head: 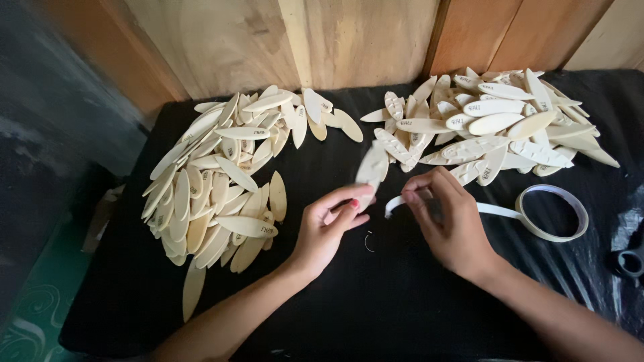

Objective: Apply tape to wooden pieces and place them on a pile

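Head view, looking straight down: the left hand (325, 231) has its grip pinched on a small stack of pale wooden ovals (371, 169), thumb and fingers closed around the lower end, the stack standing up and tilted slightly right above the black tabletop (376, 302). Just beside it, the right hand (449, 224) holds the loose end of a white tape strip (397, 203) between thumb and fingertips, a narrow pinch, the strip curling down at its free end. The strip runs right, behind the hand, to the tape roll (552, 213), which lies flat on the tabletop at the right. The two hands are near each other at the centre, not touching. On the left lies a big left pile of wooden ovals (221, 174); far right sits a right pile of wooden ovals (493, 124), against the wooden wall (349, 40). Scissor handles (630, 260) peek in at the right edge.
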